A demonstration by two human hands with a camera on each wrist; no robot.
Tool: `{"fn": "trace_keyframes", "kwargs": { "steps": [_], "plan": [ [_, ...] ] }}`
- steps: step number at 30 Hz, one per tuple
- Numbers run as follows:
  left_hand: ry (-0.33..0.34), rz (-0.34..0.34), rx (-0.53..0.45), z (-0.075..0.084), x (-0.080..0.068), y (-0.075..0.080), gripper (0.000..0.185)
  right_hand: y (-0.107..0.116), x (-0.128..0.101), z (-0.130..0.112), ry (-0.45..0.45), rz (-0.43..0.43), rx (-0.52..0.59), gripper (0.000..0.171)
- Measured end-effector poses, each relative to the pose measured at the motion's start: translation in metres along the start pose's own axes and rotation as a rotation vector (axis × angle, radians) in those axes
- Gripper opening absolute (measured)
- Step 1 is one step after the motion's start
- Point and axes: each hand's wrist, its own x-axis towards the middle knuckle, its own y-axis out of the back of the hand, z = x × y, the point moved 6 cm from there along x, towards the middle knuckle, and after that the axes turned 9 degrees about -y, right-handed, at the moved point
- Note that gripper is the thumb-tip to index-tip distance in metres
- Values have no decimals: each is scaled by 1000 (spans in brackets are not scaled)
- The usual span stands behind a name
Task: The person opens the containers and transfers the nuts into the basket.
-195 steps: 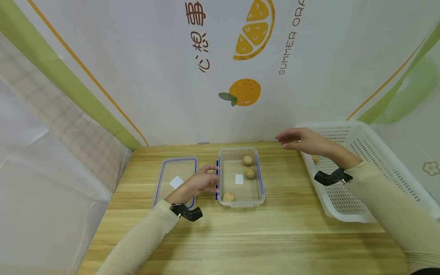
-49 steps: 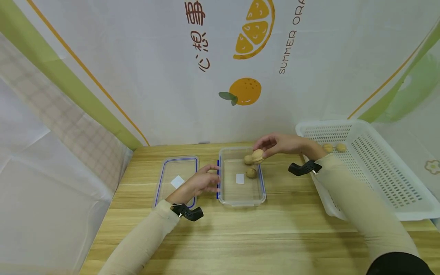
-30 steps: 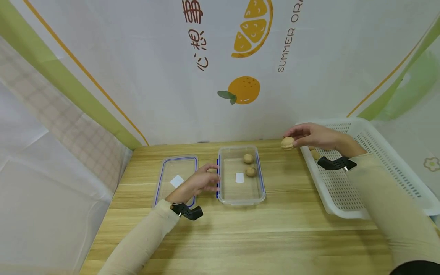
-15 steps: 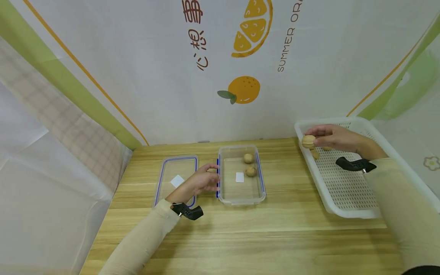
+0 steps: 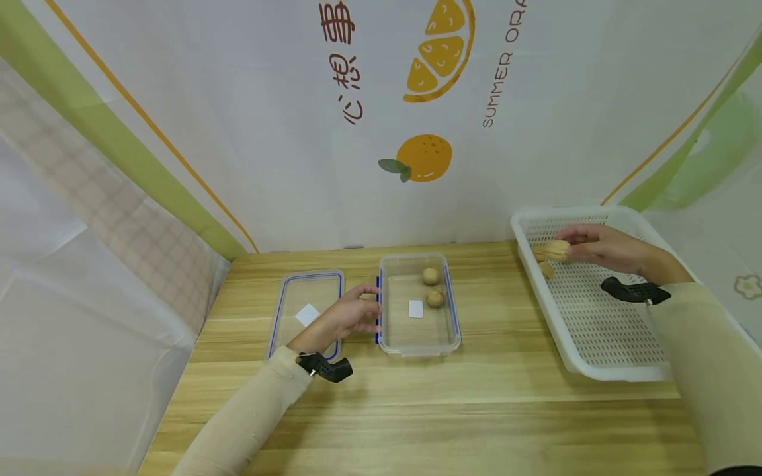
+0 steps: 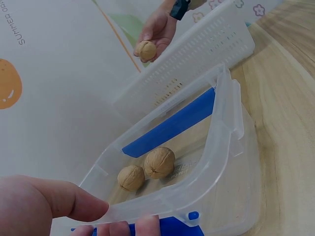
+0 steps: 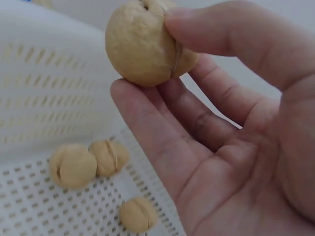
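- Right hand [image 5: 601, 246] pinches one walnut [image 5: 557, 250] between thumb and fingertips, above the far-left corner of the white perforated basket [image 5: 595, 370].
- Straight below that walnut, three more walnuts [image 7: 74, 166] lie on the basket floor; the held one sits just above them, not touching.
- Left hand [image 5: 351, 316] grips the left wall of the clear plastic box [image 5: 417, 347], fingers curled over its rim; it is well apart from the basket, so the right hand is nearer.
- Two walnuts [image 6: 158, 162] lie inside the box, at the end nearest the basket.
- Walnut shells: rounded, tan, wrinkled, seamed. Box: rigid, transparent, blue clips. Its lid [image 5: 303, 311] lies flat on the wooden worktop [image 5: 417, 410], beside the box on the side away from the basket.
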Motion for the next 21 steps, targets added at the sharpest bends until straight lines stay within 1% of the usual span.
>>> {"fn": "trace_keyframes", "kwargs": {
  "steps": [6,10,13,18,21],
  "plan": [
    [4,-3,-1,0,-1,-1,57,7,-4,13,1,-13,64,38],
    [-3,-8,2,1,-1,-1,58,10,-7,18,-3,-4,97,39],
    [-4,-10,5,1,-1,-1,58,12,-8,21,-25,25,92,38],
    [-8,-4,-3,1,0,-1,58,22,-12,30,-90,111,52,35],
    [-19,-8,-5,0,1,-1,57,26,-16,37,-118,138,41,36]
  ]
}}
